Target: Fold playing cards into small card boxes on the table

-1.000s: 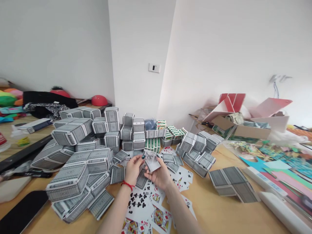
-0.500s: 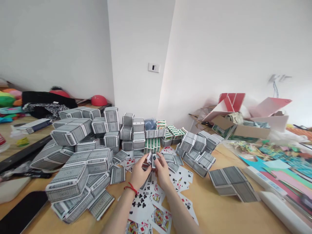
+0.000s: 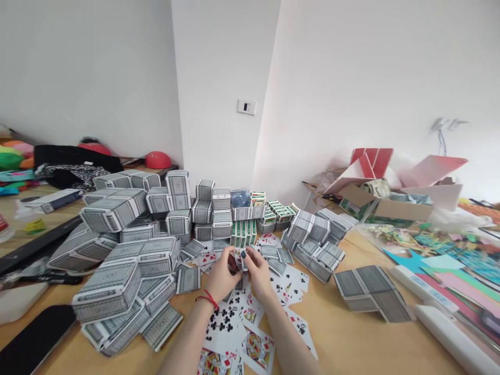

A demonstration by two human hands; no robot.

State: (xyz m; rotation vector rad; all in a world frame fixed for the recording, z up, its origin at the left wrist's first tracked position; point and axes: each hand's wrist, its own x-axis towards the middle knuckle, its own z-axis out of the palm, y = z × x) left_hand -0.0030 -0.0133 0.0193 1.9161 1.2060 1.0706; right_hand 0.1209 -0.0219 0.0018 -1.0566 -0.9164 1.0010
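The left hand, with a red cord bracelet at its wrist, and the right hand meet above the middle of the bench, the grip of each closed on a small, partly hidden folded playing card between the fingertips. Loose playing cards, among them a ten of clubs, lie face up beneath the forearms, while green-and-white card boxes stand just beyond the hands, and blocks of grey-backed folded cards pile up on the left.
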